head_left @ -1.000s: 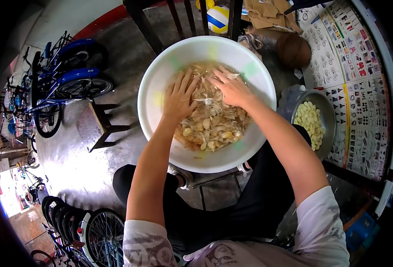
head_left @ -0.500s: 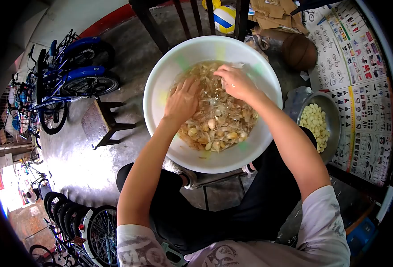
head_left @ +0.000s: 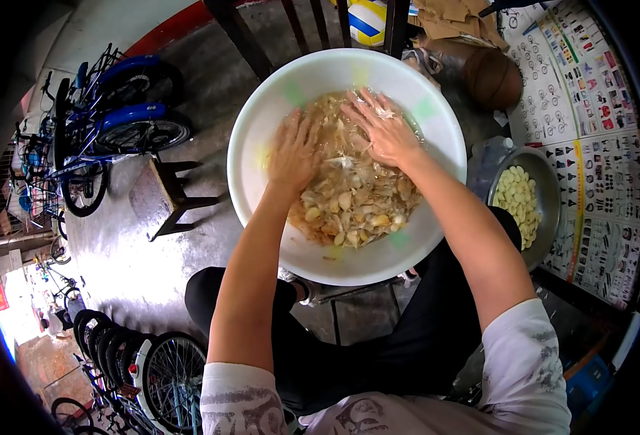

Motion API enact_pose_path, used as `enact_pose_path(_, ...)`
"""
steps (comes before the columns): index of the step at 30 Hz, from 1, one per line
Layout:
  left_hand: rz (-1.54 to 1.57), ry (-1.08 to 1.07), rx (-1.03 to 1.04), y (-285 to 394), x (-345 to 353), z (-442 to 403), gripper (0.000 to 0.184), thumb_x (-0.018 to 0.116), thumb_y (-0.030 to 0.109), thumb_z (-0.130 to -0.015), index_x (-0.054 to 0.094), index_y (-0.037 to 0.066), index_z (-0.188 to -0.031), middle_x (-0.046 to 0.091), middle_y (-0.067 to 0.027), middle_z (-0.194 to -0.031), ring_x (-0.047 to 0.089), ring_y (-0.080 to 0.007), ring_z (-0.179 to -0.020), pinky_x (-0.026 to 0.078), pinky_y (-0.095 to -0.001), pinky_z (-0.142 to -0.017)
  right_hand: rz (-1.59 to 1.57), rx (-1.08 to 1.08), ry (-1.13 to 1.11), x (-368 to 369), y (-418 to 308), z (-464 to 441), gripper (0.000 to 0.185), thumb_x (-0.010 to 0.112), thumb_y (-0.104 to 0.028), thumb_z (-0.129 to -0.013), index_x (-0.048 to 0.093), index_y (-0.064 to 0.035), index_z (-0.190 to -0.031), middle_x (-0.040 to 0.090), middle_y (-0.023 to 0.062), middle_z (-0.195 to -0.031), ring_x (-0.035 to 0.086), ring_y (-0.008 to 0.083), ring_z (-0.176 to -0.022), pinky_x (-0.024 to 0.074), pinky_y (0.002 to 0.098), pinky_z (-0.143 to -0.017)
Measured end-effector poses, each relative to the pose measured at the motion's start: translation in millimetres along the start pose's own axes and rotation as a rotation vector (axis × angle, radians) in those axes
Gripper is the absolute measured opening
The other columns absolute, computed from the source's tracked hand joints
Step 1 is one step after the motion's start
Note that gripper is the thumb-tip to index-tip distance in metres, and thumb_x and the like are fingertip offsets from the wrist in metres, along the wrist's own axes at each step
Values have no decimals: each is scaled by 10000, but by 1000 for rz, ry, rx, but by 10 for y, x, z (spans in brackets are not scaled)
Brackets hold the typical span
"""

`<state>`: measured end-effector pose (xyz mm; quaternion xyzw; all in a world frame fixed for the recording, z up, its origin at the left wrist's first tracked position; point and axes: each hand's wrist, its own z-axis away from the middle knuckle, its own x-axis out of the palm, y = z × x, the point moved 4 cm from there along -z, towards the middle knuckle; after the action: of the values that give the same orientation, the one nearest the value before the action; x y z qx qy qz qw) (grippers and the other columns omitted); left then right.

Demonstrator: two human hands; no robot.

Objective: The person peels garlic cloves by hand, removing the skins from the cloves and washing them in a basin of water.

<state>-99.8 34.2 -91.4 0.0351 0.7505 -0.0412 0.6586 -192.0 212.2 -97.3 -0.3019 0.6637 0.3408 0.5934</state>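
Observation:
A large white basin in front of me holds water, loose papery garlic skins and garlic cloves. My left hand lies in the basin's left part, fingers stretched out and partly in the water against the skins. Over the upper right of the water, my right hand is spread palm down, with bits of skin stuck to its fingers. Neither hand grips anything. Most of the cloves gather on the near side, mixed with the skins.
To the right stands a metal bowl of peeled garlic cloves. A basketball, a volleyball and a dark wooden chair are behind the basin. On the left are a small stool and several bicycles.
My right hand has gone from bent, pinched fingers to spread ones and turned flat over the water. My left hand has shifted slightly left within the basin.

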Motion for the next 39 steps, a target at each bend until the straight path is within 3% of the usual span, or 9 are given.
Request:
enact_pose_path(5, 43, -123, 4, -57, 111, 34, 552, 463, 387, -992, 422, 121, -1473, 286, -74, -1590, 233, -266, -1473, 217, -426, -1187, -300, 12, -361, 45, 31, -13, 653, 334, -489, -1017, 134, -229, -1582, 124, 47, -1646, 152, 261, -1508, 224, 486, -1204)
enact_pose_path(14, 230, -255, 73, -188, -108, 28, 458, 539, 279, -942, 554, 108, -1366, 292, -77, -1582, 220, -300, -1475, 272, -456, -1167, -434, 18, -694, -360, 22, -126, 707, 488, -44, -880, 303, -203, -1543, 117, 95, -1647, 134, 327, -1508, 191, 413, -1226)
enact_pose_path(17, -9, -490, 423, -140, -318, -120, 485, 613, 279, -869, 591, 146, -1335, 407, -104, -1519, 362, -312, -1411, 364, -452, -1110, -397, -66, -546, -446, 74, -196, 560, 557, -60, -843, 523, -99, -1401, 370, 146, -1543, 393, 327, -1400, 394, 500, -1108)
enact_pose_path(20, 231, -917, 29, -184, -622, -333, 407, 566, 382, -918, 657, 176, -1257, 531, -84, -1429, 501, -313, -1304, 467, -420, -1017, -217, 30, -751, -701, 86, -244, 310, 587, -45, -823, 704, -34, -1110, 661, 184, -1197, 631, 321, -1146, 548, 431, -911)
enact_pose_path(22, 147, -946, -135, -262, -814, -466, 369, 582, 382, -898, 713, 141, -1146, 678, -89, -1223, 636, -307, -1124, 511, -403, -946, -136, 10, -191, -699, 133, -319, 109, 620, -39, -796, 729, -32, -806, 720, 152, -889, 718, 301, -873, 581, 385, -724)
enact_pose_path(27, 456, -1669, -417, -238, -834, -475, 291, 561, 190, -944, 693, 72, -1175, 734, -64, -1104, 698, -66, -949, 551, -180, -710, -110, 40, 58, -484, 82, -358, 100, 629, -55, -784, 719, -74, -746, 721, 121, -819, 719, 270, -825, 559, 390, -672)
enact_pose_path(30, 804, -1821, -481, -272, -491, -399, 333, 530, 235, -961, 670, 33, -1185, 718, -131, -1127, 713, -111, -925, 564, -190, -693, -99, 3, 96, -266, 115, -320, 119, 619, -85, -792, 717, -91, -725, 716, 102, -761, 717, 258, -785, 545, 389, -649)
enact_pose_path(34, 1376, -1713, -588, -329, -84, -372, 414, 471, 299, -983, 650, -27, -1164, 715, -169, -1097, 718, -135, -890, 575, -191, -678, 49, -147, -85, 11, 113, -386, 133, 613, -124, -793, 716, -112, -710, 719, 89, -759, 713, 246, -789, 533, 378, -674)
enact_pose_path(39, 2580, -783, -1084, -203, 275, -379, 495, 339, 326, -1030, 549, -88, -1203, 684, -192, -1095, 702, -216, -857, 609, -244, -702, 104, -219, -46, 142, 122, -360, 146, 608, -113, -795, 734, -116, -724, 728, 92, -817, 705, 244, -834, 526, 373, -716)
